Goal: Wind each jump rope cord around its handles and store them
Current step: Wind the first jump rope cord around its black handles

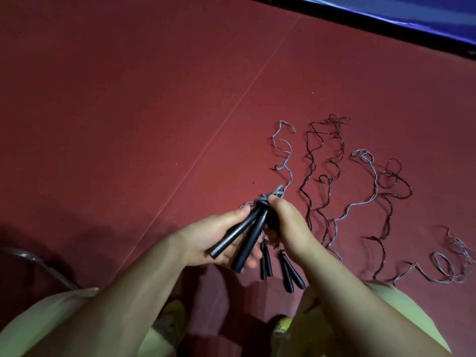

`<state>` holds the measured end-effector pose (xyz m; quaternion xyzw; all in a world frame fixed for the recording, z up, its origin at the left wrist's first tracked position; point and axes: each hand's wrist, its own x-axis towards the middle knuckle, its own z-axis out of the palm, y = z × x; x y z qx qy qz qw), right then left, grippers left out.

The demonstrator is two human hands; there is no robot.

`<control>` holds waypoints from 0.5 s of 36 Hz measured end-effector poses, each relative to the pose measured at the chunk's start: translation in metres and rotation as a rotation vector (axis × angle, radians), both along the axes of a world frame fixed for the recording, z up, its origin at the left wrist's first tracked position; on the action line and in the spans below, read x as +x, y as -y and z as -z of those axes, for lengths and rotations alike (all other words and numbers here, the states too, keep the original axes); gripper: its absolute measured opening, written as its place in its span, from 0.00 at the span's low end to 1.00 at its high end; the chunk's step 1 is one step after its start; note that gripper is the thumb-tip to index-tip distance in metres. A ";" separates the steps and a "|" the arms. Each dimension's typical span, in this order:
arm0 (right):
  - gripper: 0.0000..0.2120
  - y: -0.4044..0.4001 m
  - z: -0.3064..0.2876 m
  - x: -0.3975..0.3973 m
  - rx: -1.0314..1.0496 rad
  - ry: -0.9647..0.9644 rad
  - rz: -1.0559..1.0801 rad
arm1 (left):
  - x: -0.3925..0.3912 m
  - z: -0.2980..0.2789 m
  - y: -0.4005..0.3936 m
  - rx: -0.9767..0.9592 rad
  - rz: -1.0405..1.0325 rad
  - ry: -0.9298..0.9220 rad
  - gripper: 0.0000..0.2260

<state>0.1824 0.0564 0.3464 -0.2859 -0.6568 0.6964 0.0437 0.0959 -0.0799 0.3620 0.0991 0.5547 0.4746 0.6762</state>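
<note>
Black handles [243, 234], a pair, lie across my left hand [206, 240], its grip curled under them. My right hand [286, 225] pinches the grey cord [268, 198] wound at their tops. Two more handle pairs [279, 266] hang below. Loose cords [324, 163] lie spread on the red floor [128, 112], toward its right side.

Both forearms [123, 287] are bare, without sleeves, watch or rings. Pale yellow-green trousers [51, 313] cover both legs. Below the trousers, yellow-green shoes [172, 315] with pale soles are visible.
</note>
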 end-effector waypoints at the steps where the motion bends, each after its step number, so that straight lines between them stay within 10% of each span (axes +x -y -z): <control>1: 0.17 -0.001 0.001 0.001 -0.052 -0.009 -0.003 | 0.002 0.000 -0.001 0.011 0.005 0.073 0.28; 7: 0.23 -0.007 0.014 -0.003 -0.091 0.048 -0.180 | 0.002 0.003 -0.002 0.031 -0.042 0.117 0.28; 18: 0.22 -0.010 0.000 0.004 -0.012 0.154 -0.163 | 0.001 0.014 -0.005 -0.107 -0.162 -0.389 0.25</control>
